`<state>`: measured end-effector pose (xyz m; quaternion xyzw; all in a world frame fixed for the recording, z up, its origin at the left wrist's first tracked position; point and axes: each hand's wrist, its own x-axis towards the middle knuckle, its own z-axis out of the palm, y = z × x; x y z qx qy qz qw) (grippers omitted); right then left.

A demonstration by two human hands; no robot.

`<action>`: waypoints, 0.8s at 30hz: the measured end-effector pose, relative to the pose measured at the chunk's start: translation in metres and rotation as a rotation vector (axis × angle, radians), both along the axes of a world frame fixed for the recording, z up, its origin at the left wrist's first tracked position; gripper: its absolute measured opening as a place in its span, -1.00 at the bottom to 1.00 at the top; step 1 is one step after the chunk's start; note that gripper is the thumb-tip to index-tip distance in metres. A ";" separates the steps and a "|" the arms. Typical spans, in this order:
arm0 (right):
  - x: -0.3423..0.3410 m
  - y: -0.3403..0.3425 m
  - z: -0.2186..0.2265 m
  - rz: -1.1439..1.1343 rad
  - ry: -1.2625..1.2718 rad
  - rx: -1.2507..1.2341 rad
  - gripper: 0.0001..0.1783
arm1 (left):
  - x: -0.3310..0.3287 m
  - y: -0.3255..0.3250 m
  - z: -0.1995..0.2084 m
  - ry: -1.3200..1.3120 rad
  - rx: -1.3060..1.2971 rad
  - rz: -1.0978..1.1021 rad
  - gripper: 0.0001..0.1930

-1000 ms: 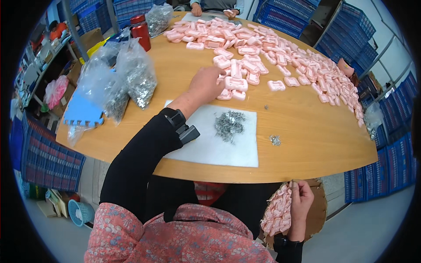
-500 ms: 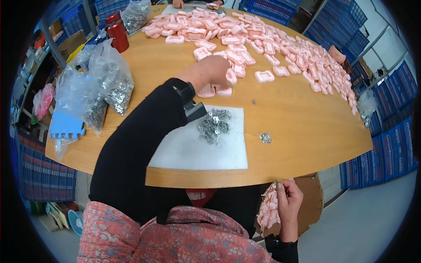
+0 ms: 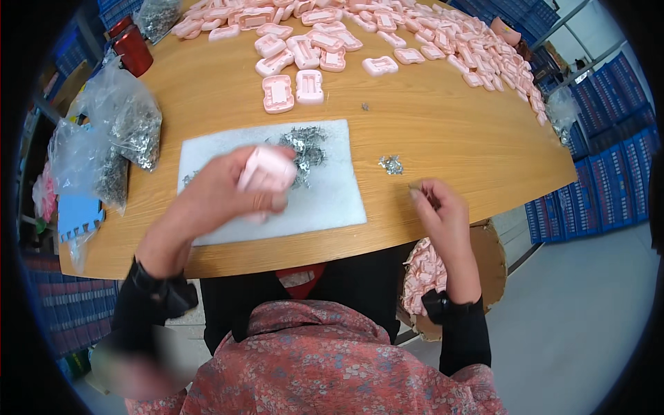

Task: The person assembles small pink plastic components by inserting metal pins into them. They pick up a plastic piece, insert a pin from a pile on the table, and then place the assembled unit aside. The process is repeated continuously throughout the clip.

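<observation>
Nearby, bags hold metal bits; left hand pinches a pink casing, right hand curls, contents unclear

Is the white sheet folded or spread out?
Spread out: the white sheet lies flat on the table, its visible edges unfolded, metal pieces heaped on top.

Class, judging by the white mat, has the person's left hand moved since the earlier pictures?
Yes, toward the person: the left hand was beyond the far edge of the white mat and is now above it, holding a pink case.
</observation>
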<state>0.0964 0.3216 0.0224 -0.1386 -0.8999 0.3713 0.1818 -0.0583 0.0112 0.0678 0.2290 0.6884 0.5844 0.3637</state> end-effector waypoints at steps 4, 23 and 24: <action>-0.052 0.018 0.017 0.084 -0.061 0.114 -0.84 | 0.034 -0.017 -0.008 -0.337 0.116 -0.010 -0.46; -0.166 0.022 0.003 0.244 -0.216 0.139 -0.80 | 0.048 0.005 -0.043 -0.617 0.397 0.147 -0.50; -0.157 0.005 0.008 0.290 -0.200 0.046 -0.81 | 0.046 0.006 -0.045 -0.626 0.415 0.181 -0.49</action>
